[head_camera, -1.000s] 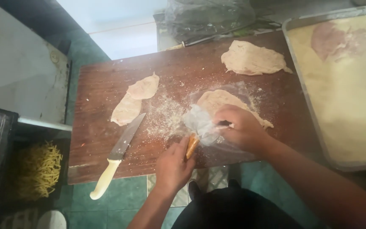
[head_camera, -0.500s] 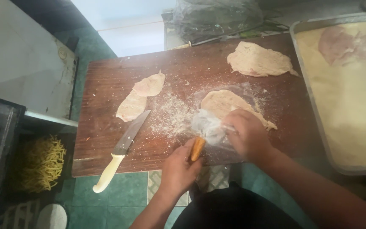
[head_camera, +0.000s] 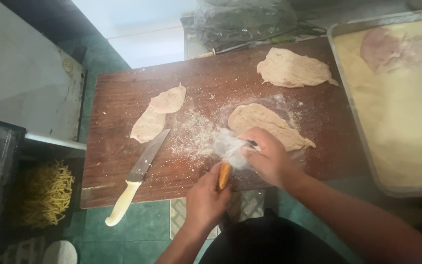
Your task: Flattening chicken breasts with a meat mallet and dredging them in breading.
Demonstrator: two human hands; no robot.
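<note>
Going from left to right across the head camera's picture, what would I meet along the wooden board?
Pale-handled knife → two thin raw cutlets → scattered crumbs → left hand on an orange-handled tool → right hand on clear plastic film → breaded cutlet → metal crumb tray.

right hand edged leftward | plastic sheet bunched tighter under it

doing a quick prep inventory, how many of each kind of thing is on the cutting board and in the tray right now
Flattened meat pieces: 4, of which bare on the board, floured at the far edge, floured by the right hand, in the tray
Knives: 1
Wooden-handled tools: 1
Trays: 1
Total: 7
</note>
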